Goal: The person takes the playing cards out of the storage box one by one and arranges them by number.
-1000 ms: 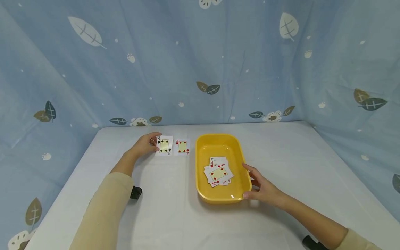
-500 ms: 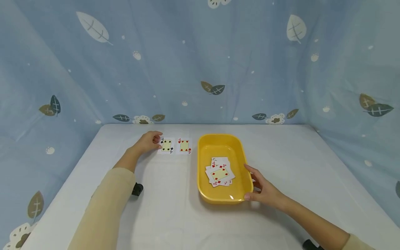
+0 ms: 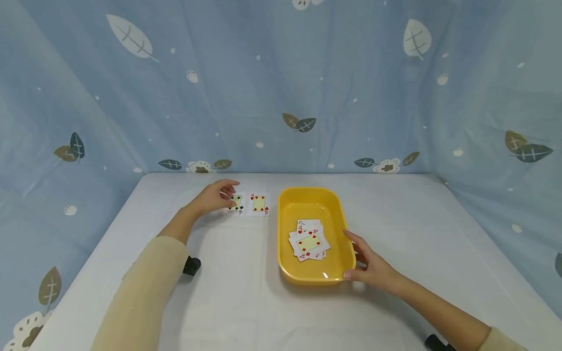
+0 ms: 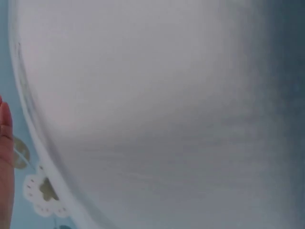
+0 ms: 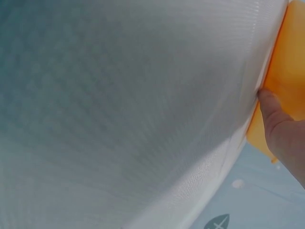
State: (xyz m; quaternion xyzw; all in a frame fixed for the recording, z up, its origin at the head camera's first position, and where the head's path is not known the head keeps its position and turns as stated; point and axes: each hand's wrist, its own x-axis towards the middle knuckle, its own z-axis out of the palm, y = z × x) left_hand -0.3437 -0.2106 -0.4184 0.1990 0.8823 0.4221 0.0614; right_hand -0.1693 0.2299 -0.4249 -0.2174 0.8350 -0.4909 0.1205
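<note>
My left hand (image 3: 215, 196) is over the left part of a four of spades (image 3: 237, 204), a playing card face up on the white table. Its thumb lies over the card's face, the index finger points out past the card's top, and I cannot tell whether they touch it. Just right of that card lies a four of hearts (image 3: 259, 204), face up. A yellow plastic tray (image 3: 284, 209) stands further right, holding a loose pile of playing cards (image 3: 309, 242) with a four of diamonds on top. My right hand (image 3: 368, 263) holds the tray's near right side, its thumb (image 5: 269, 105) against the wall.
White cloth covers the table (image 3: 395, 209). Blue leaf-print fabric (image 3: 246, 87) rises behind and at both sides. A black wrist device (image 3: 191, 266) shows beside the left sleeve, and another (image 3: 434, 342) by the right forearm.
The four of spades, earlier held at its left edge, now lies flat. My left hand has let go and shifted right over it. The right hand stays at the tray.
</note>
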